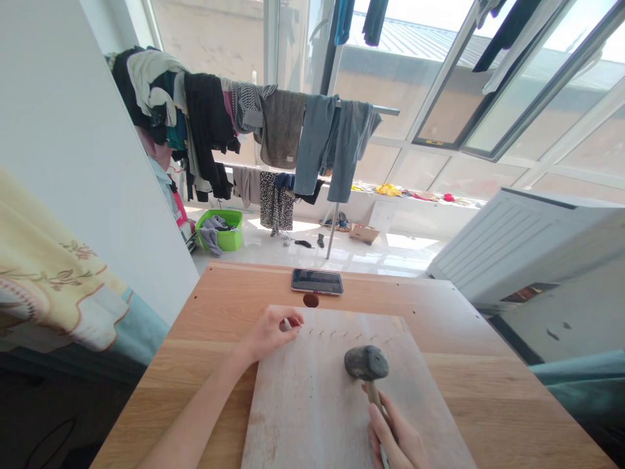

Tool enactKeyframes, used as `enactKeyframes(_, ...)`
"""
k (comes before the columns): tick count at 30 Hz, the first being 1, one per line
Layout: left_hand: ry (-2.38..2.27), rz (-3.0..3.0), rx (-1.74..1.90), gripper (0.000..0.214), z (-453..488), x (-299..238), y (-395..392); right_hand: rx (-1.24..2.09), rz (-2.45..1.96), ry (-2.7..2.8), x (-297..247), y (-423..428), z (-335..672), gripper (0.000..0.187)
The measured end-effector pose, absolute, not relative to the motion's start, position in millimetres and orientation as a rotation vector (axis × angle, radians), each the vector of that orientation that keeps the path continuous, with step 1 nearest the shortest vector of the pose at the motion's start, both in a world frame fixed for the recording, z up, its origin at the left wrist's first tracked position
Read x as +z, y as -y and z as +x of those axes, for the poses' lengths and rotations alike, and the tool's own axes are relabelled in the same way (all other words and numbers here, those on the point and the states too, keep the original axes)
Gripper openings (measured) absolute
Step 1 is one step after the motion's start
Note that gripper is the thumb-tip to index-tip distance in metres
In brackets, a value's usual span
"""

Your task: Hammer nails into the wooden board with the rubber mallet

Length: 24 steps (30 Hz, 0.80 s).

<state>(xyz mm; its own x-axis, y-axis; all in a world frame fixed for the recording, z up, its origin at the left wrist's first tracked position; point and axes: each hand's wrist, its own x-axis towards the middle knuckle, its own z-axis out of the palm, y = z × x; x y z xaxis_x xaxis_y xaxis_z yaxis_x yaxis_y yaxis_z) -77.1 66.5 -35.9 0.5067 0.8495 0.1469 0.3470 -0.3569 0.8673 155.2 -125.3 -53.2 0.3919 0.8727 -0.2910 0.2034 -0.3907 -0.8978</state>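
On the table: wood-grain table, pale board lying flat on its near half, running out of view at the bottom edge.
Nail row: thin nails, about seven, spaced in a line across the board's far end, most of them leaning. How deep they sit: too small to tell.
Left hand: left hand at the board's far left corner, forearm crossing the board's left edge. Thumb and index curled toward each other, tips together or nearly so, at the left end of the nail row. Whether a nail is between them: can't tell.
Right hand: right hand over the board's near right part, fingers wrapped around the handle of a mallet.
Mallet: dark, blocky head up, over the board on the person's side of the nails, apart from them. Gap from head to board: can't tell.
Far edge: phone lying flat, dark screen up; round hole in the tabletop just on the near side of it.
Beyond: drying rack loaded with clothes, jeans toward its right end; green tub with clothes in it on the floor, cardboard box farther right.
Left side: yellow curtain beside a white wall.
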Motion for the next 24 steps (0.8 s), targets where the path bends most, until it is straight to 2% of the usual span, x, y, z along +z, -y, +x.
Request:
enactKeyframes(6, -1.008, 1.938, 0.8, 0.009, -77.0, -38.4, -65.9, 1.032, -1.841, 0.937, -49.7, 125.6, 154.2, 0.082)
enactKeyframes(13, -0.94, 1.908, 0.765, 0.009, -77.4, -38.2, -64.0, 1.003, -1.854, 0.935, -51.2, 125.5, 155.0, 0.078)
enactKeyframes(24, -0.99, 1.837, 0.775, 0.019, -76.2, -44.1, -63.9, 1.062, -1.819, 0.881, -48.8, 123.0, 148.7, 0.078)
